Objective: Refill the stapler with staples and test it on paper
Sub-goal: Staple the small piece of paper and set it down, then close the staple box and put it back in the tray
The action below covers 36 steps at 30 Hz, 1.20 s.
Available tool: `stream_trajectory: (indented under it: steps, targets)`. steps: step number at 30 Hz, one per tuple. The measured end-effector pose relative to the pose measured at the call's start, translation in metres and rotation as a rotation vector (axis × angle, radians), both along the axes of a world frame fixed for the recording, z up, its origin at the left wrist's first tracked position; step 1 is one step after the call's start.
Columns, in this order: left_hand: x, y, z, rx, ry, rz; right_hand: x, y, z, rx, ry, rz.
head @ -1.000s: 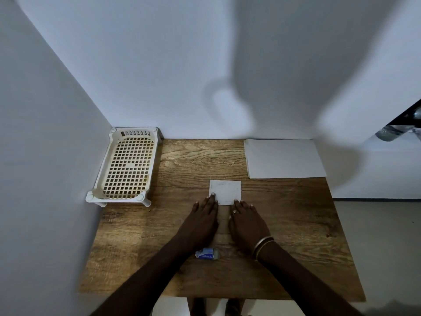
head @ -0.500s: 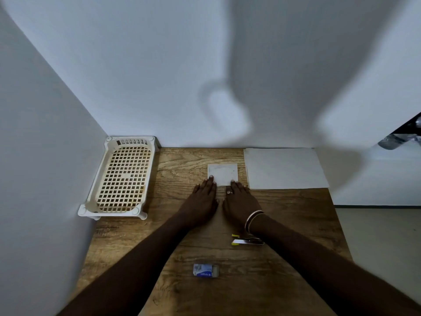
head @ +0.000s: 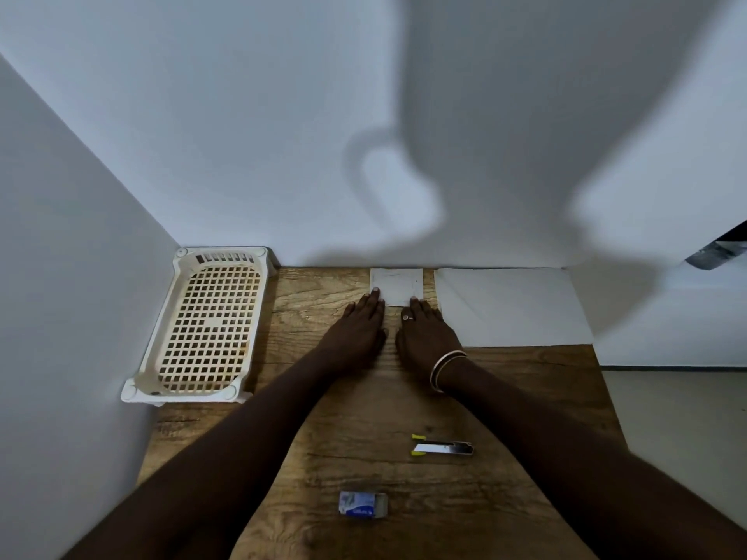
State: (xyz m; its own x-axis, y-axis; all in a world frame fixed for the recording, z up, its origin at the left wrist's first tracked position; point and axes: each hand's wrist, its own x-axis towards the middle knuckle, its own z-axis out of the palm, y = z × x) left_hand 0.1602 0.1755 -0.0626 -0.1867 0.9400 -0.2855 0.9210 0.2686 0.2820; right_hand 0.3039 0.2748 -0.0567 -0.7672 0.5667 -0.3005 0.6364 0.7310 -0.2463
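A small square of white paper (head: 397,285) lies against the back wall of the wooden table (head: 355,438). My left hand (head: 359,333) and my right hand (head: 428,341) lie flat side by side, fingertips on the paper's near edge, holding nothing. A small metal stapler with yellow tips (head: 442,446) lies on the table near my right forearm. A little blue-and-white staple box (head: 362,504) lies closer to me, between my arms.
A cream plastic lattice tray (head: 208,329) stands at the back left against the side wall. A larger white sheet (head: 509,305) lies at the back right. The table's right edge drops to the floor.
Both hands have slid the small paper away from me until it reaches the back wall. The stapler and staple box came into view behind my hands.
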Motion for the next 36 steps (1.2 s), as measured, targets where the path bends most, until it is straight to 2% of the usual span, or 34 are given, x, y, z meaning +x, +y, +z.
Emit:
stream_trajectory:
  steps: [14, 20, 28, 36]
  targets:
    - [-0.002, 0.006, -0.002, -0.006, 0.009, 0.007, -0.003, 0.005, -0.005, 0.047, -0.020, 0.018]
    - [0.000, -0.013, 0.012, 0.101, -0.041, 0.016, 0.012, 0.004, 0.009, 0.084, 0.032, 0.028]
    - [0.046, -0.120, 0.020, 0.317, -0.167, 0.130, 0.075, -0.075, 0.036, 0.178, 0.157, 0.101]
    - [0.112, -0.225, 0.007, 0.302, -0.214, 0.067, 0.144, -0.181, 0.036, 0.025, 0.463, -0.060]
